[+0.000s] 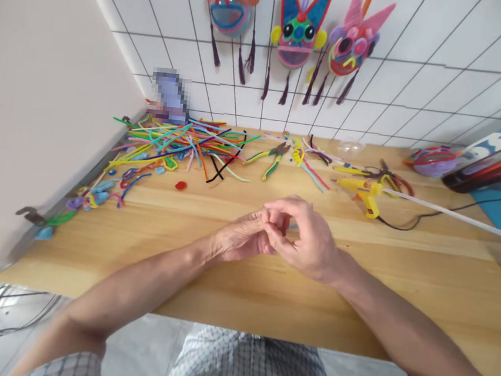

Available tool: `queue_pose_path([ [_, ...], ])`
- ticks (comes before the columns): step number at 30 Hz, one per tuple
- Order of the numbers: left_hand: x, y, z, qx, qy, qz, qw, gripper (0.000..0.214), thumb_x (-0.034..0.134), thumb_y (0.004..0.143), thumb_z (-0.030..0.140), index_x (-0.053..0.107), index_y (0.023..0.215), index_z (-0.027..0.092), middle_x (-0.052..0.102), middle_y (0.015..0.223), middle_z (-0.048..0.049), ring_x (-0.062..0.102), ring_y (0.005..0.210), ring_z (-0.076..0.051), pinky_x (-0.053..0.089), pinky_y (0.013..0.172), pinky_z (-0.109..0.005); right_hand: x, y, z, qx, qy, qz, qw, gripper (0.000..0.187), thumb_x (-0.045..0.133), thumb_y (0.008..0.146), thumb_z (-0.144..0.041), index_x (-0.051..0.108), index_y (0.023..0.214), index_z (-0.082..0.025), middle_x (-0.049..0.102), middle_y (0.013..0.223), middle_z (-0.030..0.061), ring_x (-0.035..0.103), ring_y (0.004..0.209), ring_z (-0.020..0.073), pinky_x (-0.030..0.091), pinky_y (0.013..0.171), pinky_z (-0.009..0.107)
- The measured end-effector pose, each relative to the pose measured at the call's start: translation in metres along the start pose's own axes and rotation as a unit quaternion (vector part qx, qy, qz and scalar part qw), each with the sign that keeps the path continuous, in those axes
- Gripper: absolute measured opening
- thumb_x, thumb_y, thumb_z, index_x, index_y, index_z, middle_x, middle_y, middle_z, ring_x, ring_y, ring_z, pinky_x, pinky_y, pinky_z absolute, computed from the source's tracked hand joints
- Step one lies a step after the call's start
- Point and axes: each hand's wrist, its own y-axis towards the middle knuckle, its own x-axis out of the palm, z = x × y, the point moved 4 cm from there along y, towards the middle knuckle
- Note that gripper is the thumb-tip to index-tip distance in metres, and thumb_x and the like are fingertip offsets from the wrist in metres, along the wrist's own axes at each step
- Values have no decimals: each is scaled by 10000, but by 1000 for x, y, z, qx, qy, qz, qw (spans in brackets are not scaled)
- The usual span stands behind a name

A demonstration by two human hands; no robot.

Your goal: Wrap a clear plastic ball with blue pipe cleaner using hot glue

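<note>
Above the middle of the wooden table (138, 248), my left hand (246, 235) and my right hand (312, 238) meet with their fingertips together. The left fingers are curled, palm partly up. My right thumb and index finger close in a pinch against the left fingertips. A thin light-blue sliver (292, 226) shows in the gap between the hands; whether it is gripped or lies behind them I cannot tell. The fingers hide whatever is between them. Ahead of the hands lie cutting pliers (275, 159) with yellow-green handles, and a red disc (181, 185) lies to the left.
A heap of coloured pipe cleaners (184, 140) covers the back left. To the right rests a yellow glue gun (360, 193) with a long glue stick and a black cord (429, 214). Decorated masks (298, 39) hang on the tiled wall. A grey panel (55, 104) bounds the left.
</note>
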Motion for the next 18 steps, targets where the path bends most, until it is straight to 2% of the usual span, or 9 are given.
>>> queue_pose_path([
  [2, 6, -1, -5, -87, -129, -64, 986, 716, 742, 709, 915, 614, 758, 212, 595, 686, -27, 539, 591, -150, 442, 506, -305, -1, 1, 1, 16, 3, 11, 1000, 424, 652, 963, -84, 553, 1332, -268, 740, 989, 10, 712, 753, 135, 624, 704, 273],
  [4, 8, -2, -6, -128, -197, -87, 968, 697, 836, 656, 862, 595, 754, 216, 547, 667, -2, 487, 565, -126, 406, 495, -293, -2, 1, 0, 13, -2, 7, 1000, 428, 650, 965, -88, 551, 1337, -277, 748, 995, 8, 721, 764, 141, 632, 718, 282],
  [8, 10, -2, -6, -142, -233, -92, 958, 655, 907, 654, 774, 604, 744, 200, 550, 667, 5, 474, 558, -103, 379, 489, -270, -2, 2, -3, -17, -21, -3, 1000, 413, 606, 958, -54, 571, 1307, -272, 757, 969, 7, 738, 804, 148, 636, 752, 281],
  [11, 12, -4, -7, -159, -285, -99, 940, 638, 962, 631, 699, 599, 733, 184, 561, 658, 19, 485, 552, -86, 370, 494, -235, -2, 1, -4, -10, -15, 8, 1000, 429, 624, 962, -63, 571, 1331, -275, 758, 979, 9, 740, 813, 150, 647, 759, 288],
  [15, 12, -5, -9, -167, -308, -93, 932, 673, 964, 607, 711, 627, 805, 164, 586, 693, 36, 488, 536, -63, 375, 495, -197, -1, 1, -5, -1, -9, 17, 1000, 433, 643, 953, -71, 558, 1329, -268, 757, 983, 5, 743, 813, 150, 656, 756, 293],
  [18, 12, -8, -10, -174, -322, -93, 926, 648, 977, 625, 670, 627, 789, 150, 608, 727, 28, 528, 570, -66, 391, 501, -181, 2, 0, -6, -9, -17, 4, 1000, 409, 602, 942, -47, 560, 1290, -257, 741, 925, -6, 740, 792, 141, 643, 729, 270],
])
